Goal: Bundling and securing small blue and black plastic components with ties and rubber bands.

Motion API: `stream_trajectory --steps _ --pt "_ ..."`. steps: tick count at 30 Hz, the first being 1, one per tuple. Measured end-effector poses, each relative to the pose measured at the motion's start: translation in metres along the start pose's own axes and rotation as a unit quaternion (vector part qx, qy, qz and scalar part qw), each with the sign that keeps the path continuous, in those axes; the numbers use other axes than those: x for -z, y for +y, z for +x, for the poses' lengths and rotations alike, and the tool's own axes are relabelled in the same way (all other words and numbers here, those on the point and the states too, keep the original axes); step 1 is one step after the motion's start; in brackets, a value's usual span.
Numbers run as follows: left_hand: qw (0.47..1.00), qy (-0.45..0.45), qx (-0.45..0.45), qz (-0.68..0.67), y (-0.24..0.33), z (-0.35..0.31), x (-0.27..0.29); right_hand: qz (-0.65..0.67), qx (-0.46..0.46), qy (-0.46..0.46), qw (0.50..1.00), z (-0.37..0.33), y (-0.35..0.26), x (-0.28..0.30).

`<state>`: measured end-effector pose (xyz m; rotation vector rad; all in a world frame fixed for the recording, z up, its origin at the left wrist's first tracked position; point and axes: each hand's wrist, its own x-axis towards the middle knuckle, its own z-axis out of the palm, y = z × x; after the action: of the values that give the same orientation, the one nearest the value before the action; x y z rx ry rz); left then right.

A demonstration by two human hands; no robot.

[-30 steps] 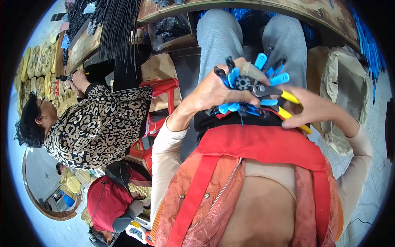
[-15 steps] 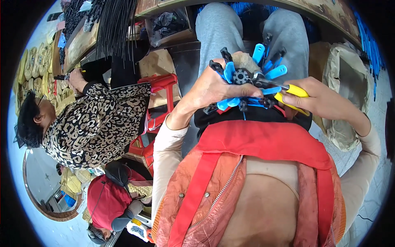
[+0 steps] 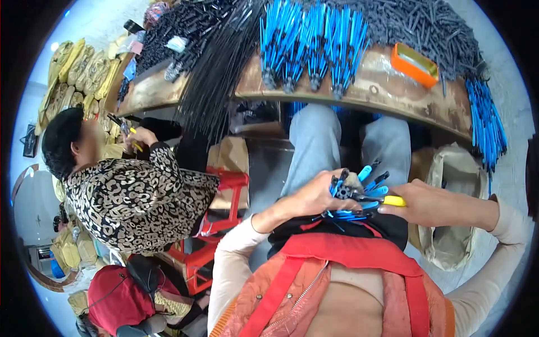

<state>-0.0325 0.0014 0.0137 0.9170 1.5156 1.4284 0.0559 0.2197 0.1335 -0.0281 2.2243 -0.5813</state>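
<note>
My left hand is closed around a blue-and-black rib assembly, whose blue strips fan out from a round, notched black hub. Its thumb side lies along the hub, above my lap. In my right hand are pliers with yellow handles. Their metal jaws reach in among the ribs close to the hub; what they grip there is too small to make out. Part of the assembly is hidden behind my left fingers.
Ahead runs a worn wooden bench bearing blue rib bundles, black rods, dark strips and an orange box. A pale sack stands right. At left a co-worker holds pliers beside a red stool.
The view has tilted up, so the benchtop shows and my hands sit lower in the picture. Both hands keep hold of the rib assembly and pliers. The co-worker's hands and tool show more clearly.
</note>
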Motion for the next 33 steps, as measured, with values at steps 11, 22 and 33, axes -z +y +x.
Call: stream_trajectory --steps 11,22,33 --pt "0.94 0.199 -0.261 -0.098 0.029 -0.021 0.104 0.5 0.208 0.184 0.821 0.058 0.046 -0.007" --pt "0.993 0.101 -0.032 0.047 0.156 0.25 0.309 0.543 0.101 0.187 0.812 0.088 0.117 0.019" --pt "0.707 0.454 0.015 0.543 0.092 0.343 0.262 0.479 0.063 0.225 0.846 0.075 0.17 0.027"
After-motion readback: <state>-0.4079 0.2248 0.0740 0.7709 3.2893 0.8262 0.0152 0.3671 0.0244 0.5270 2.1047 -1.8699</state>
